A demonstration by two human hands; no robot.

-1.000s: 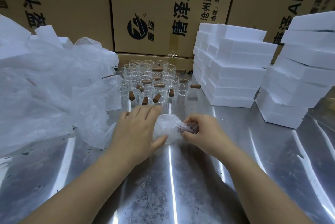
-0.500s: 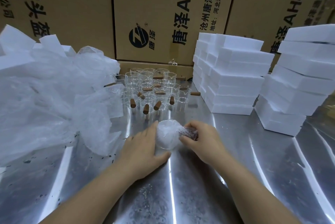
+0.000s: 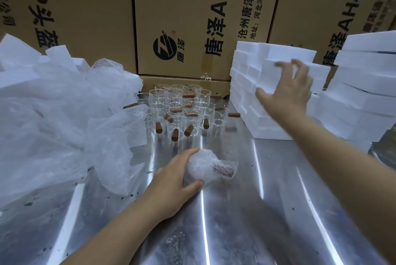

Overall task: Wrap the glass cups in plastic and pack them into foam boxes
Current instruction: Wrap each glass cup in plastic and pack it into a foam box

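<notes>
A glass cup wrapped in plastic lies on its side on the steel table, its brown handle showing through the wrap at the right. My left hand grips it from the left, thumb under and fingers over. My right hand is raised at the nearer stack of white foam boxes, fingers spread and blurred over a box near the top; I cannot tell if it touches. Several bare glass cups with brown handles stand clustered behind.
A heap of crumpled plastic sheets over foam pieces fills the left side. A second stack of foam boxes stands at the far right. Printed cardboard cartons wall off the back.
My right hand let go of the wrapped cup and rose up and right to the foam box stack. My left hand stays on the wrapped cup. The camera tilted up slightly.
</notes>
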